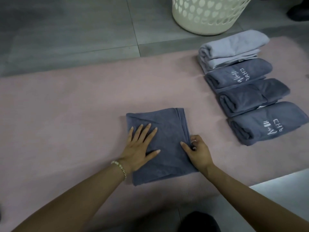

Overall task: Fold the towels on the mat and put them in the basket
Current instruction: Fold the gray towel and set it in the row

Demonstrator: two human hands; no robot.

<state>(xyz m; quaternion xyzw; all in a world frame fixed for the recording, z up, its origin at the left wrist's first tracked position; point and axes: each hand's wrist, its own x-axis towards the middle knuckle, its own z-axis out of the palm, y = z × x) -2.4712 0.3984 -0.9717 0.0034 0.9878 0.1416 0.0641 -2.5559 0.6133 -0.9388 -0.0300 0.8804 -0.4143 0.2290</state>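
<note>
We pin the dark-grey terry towel (pixel 168 124) mid-frame, left hand (pixel 142 148) flat. It looks limp, so our right hand (pixel 199 151) pinches its stacked edge.

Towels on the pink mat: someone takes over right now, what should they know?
Left hand presses flat on the half-folded dark grey towel; right hand pinches its right edge.
Done: a light grey folded towel and three dark grey folded towels lie in a row on the mat.
Left: finish this fold, then move all five into the white basket beyond the mat.
</note>
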